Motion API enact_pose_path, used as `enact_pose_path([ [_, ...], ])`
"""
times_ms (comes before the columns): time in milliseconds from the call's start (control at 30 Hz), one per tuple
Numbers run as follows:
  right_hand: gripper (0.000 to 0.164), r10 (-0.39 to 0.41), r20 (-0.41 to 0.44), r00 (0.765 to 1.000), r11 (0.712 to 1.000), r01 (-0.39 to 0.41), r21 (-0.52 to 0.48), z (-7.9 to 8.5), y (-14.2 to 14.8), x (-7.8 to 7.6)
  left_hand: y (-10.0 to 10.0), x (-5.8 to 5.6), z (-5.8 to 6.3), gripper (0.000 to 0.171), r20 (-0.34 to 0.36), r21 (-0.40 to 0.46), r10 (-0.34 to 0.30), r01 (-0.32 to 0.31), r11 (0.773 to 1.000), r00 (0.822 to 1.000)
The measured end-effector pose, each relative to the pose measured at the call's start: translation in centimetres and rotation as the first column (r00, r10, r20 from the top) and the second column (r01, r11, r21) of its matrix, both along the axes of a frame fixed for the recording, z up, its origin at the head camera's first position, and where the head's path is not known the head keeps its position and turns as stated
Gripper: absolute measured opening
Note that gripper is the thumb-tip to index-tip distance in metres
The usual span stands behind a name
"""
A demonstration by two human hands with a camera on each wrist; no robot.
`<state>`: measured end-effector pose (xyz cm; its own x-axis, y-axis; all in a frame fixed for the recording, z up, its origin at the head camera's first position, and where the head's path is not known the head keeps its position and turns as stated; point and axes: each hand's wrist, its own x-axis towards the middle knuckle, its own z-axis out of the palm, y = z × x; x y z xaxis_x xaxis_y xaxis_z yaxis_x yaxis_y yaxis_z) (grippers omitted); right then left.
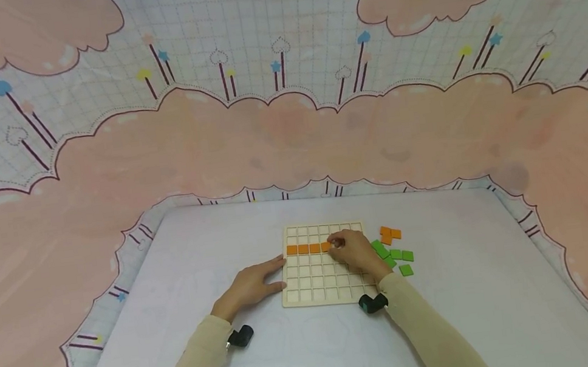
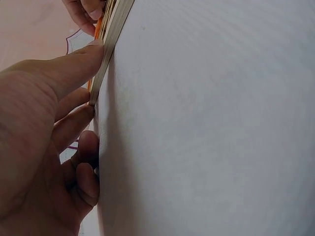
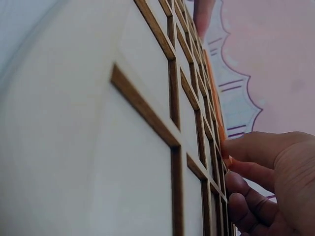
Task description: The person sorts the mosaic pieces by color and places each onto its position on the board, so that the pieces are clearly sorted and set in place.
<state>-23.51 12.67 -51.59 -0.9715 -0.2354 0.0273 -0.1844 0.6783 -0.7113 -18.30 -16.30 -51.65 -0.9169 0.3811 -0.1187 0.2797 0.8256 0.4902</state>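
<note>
A square wooden grid board (image 1: pixel 308 295) lies on the white table, with a row of several orange square tiles (image 1: pixel 303 249) in its upper part. My left hand (image 1: pixel 248 285) touches the board's left edge, thumb and fingers extended and spread along it. Over the board, my right hand (image 1: pixel 356 251) is at the right end of the orange row. In the right wrist view its thumb and index finger pinch an orange tile (image 3: pixel 227 161) close to the grid; the fingers partly hide it. The left wrist view shows the board's side edge (image 2: pixel 112 49) against the left fingertips.
Right of the board lie loose orange tiles (image 1: pixel 386 234) and several green tiles (image 1: pixel 402 255), some overlapping. The white tabletop (image 1: pixel 212 236) extends around them. A printed cloth with pink clouds (image 1: pixel 289 141) hangs behind and beside the table.
</note>
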Motion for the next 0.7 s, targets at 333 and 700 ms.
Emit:
enact_pose_path([
  [333, 0.022, -0.020, 0.004, 1.000, 1.000, 0.020, 0.000, -0.27, -0.03, 0.14, 0.06, 0.11, 0.04, 0.063, 0.008, 0.003, 0.005, -0.005, 1.000, 1.000],
  [700, 0.024, 0.012, 0.016, 1.000, 0.993, -0.010, -0.114, -0.14, 0.65, -0.24, 0.00, -0.15, 0.10, 0.064, 0.012, -0.010, 0.005, -0.005, 1.000, 1.000],
])
